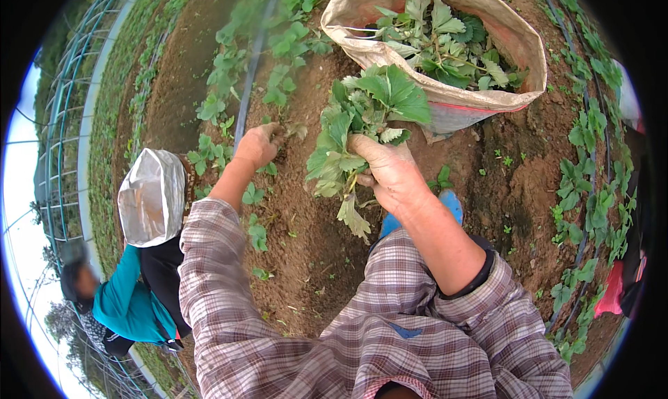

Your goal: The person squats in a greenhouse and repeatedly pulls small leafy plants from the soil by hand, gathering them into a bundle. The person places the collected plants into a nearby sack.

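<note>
A thick bunch of strawberry leaves and stems (342, 122) is in the grip of my right hand (389, 172), above the soil. Some leaves in the bunch are green, others pale and wilted. My left hand (259, 145) reaches down to the bed on the left, its fingers bent at the soil beside a pale, dried leaf (297, 131). Whether those fingers grip a stem is hidden. Beyond my right hand stands a large woven sack (467, 114), its mouth spread wide, with cut strawberry leaves (438, 44) inside.
Strawberry plants (211, 106) grow along a drip hose (253, 65) at the left; another planted row (579, 190) runs at the right. A co-worker (135, 300) crouches at the left beside a white sack (151, 195). My blue shoe (451, 206) rests on the soil.
</note>
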### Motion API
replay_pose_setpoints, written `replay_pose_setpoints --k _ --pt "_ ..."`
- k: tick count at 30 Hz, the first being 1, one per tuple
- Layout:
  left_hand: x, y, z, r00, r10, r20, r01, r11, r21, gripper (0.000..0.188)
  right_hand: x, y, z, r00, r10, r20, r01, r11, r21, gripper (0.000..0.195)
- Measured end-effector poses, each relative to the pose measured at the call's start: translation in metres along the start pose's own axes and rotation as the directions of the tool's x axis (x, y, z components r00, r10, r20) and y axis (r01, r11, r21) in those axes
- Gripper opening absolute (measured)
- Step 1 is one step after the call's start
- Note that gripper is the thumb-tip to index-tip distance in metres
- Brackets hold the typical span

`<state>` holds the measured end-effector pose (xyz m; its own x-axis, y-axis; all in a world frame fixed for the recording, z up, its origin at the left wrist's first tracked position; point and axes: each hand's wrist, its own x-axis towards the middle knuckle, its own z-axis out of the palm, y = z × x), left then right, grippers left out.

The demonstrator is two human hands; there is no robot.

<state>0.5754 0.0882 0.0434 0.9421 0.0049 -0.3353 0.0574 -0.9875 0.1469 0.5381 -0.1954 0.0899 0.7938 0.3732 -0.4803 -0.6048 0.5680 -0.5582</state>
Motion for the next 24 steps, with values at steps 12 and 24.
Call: replay_pose_setpoints --k 12,24 --pt "0.035 -0.025 0.026 0.949 0.016 0.314 -0.232 0.710 0.665 0.012 0.000 -0.013 0.000 1.000 0.021 -0.017 -0.021 1.000 0.023 0.029" --pt "0.032 -0.023 0.017 0.861 0.127 0.492 -0.481 0.517 0.708 0.017 0.005 -0.015 0.004 1.000 0.015 0.013 -0.016 1.000 0.026 0.028"
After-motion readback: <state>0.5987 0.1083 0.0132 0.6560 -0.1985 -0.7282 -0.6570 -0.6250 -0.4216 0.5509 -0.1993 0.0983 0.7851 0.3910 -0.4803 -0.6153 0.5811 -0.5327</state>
